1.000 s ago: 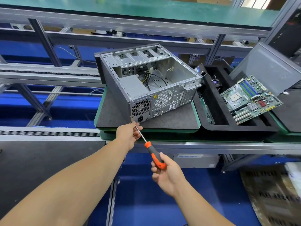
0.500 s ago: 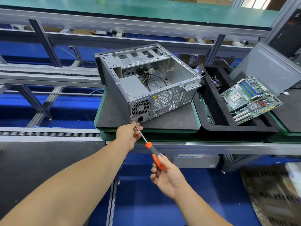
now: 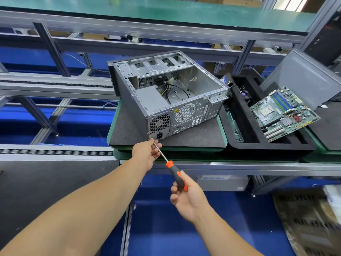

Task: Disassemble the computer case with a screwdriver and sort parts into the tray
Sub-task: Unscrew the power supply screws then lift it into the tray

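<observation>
A screwdriver [image 3: 172, 169] slants from the gripping right hand [image 3: 188, 197] up-left, tip at the computer case [image 3: 166, 97] corner; the left hand [image 3: 147, 152] pinches its shaft.

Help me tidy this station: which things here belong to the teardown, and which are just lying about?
In use: computer case, screwdriver held by the right hand, left hand steadying its shaft, black tray, motherboard on it.

Lying about: grey panel, roller conveyor.
</observation>
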